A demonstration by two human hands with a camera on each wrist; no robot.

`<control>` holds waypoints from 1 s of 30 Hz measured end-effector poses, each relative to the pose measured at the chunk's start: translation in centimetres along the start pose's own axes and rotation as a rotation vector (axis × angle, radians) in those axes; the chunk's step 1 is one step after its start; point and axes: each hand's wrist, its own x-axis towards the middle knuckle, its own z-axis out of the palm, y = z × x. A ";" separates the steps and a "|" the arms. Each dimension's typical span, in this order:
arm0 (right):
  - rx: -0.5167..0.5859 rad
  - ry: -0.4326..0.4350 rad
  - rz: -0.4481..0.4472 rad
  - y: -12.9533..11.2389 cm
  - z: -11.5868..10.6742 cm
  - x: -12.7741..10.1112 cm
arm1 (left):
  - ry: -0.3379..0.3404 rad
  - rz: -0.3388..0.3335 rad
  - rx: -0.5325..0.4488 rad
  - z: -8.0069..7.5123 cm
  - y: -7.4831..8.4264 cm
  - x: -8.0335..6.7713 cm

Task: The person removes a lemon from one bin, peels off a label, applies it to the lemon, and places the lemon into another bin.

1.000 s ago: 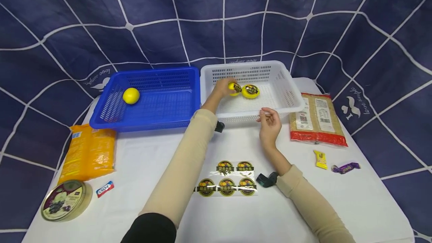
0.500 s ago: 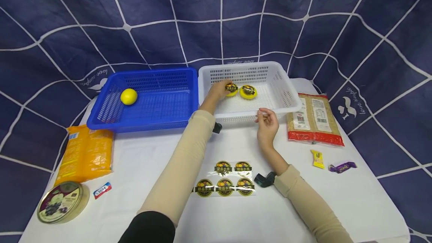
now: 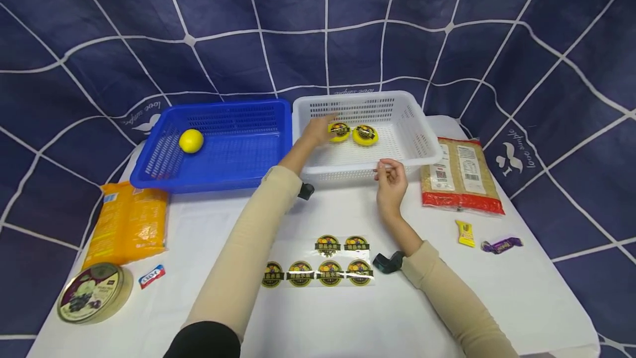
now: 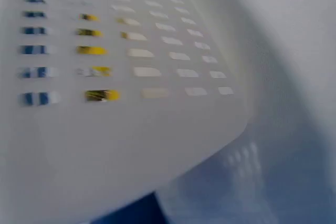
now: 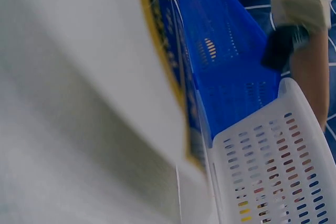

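Left arm stretched forward, right hand (image 3: pixel 391 178) loosely curled, raised.

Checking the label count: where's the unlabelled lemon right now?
In the head view, the unlabelled lemon lies alone in the blue basket, near its left wall, left of the white basket.

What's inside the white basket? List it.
Inside the white basket lie two yellow lemons with stickers, side by side. The left hand touches the left one and covers part of it.
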 end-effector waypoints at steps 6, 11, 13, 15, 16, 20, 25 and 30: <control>0.015 0.017 0.032 -0.2 0.1 -0.1 | 0.094 0.217 -0.273 -3.2 1.1 -7.9; 0.017 0.014 0.050 -0.4 0.2 -0.2 | 0.255 0.157 -0.560 -5.8 -1.0 -16.0; 0.020 0.017 0.055 -0.5 0.3 -0.2 | 0.421 0.093 -0.658 -6.4 -2.3 -18.6; 0.022 0.025 0.059 -0.6 0.3 0.0 | 0.635 0.013 -0.739 -6.8 -3.6 -20.6; 0.025 0.033 0.063 -0.7 0.3 0.0 | 0.751 -0.034 -0.769 -6.8 -4.3 -21.3; 0.048 0.057 0.088 -1.1 0.6 0.4 | 1.177 -0.245 -0.790 -6.1 -7.0 -23.3; 0.053 0.050 0.125 -2.0 1.5 -0.1 | 1.466 -0.489 -0.768 -3.9 -9.7 -24.6; 0.005 -0.038 0.078 -3.8 3.6 -1.3 | 1.423 -0.528 -0.881 -1.6 -9.7 -24.6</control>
